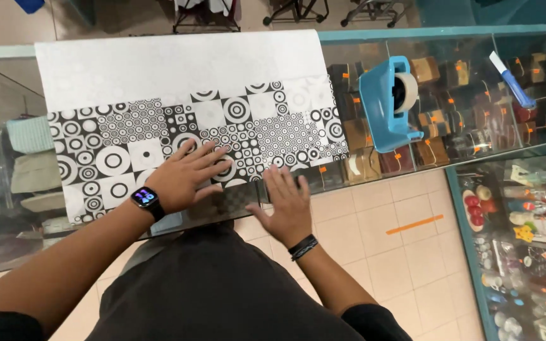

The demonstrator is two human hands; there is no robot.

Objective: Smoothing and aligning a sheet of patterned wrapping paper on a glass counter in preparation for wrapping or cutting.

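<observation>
Head view looking straight down, and the thing under both palms is a big sheet of wrapping paper [184,95] — plain white across the far half, black-and-white circle-and-square pattern across the near half — spread flat on the glass display counter [462,136], its near edge running along the counter's front lip. By the look of it this sheet is light, thin and floppy, quick to crease or tear if pinched hard, and likely to slide on that smooth glass; the sensible places to take it are the near edge or the corners, with flat palms to keep it from skating. Now the hands: the left hand [184,173], smartwatch [146,197] on the wrist, lies spread wide and flat on the patterned part near the front edge, fingers fanned, gripping nothing. The right hand [287,201], dark wristband [303,247] on, is also open and flat, fingers pointing away from the body — it rests right at the sheet's near edge, where paper meets bare glass. Further out, a blue tape dispenser [388,104] stands on the glass just right of the sheet, and a blue-handled cutter or pen [512,81] lies well apart beyond it.
</observation>
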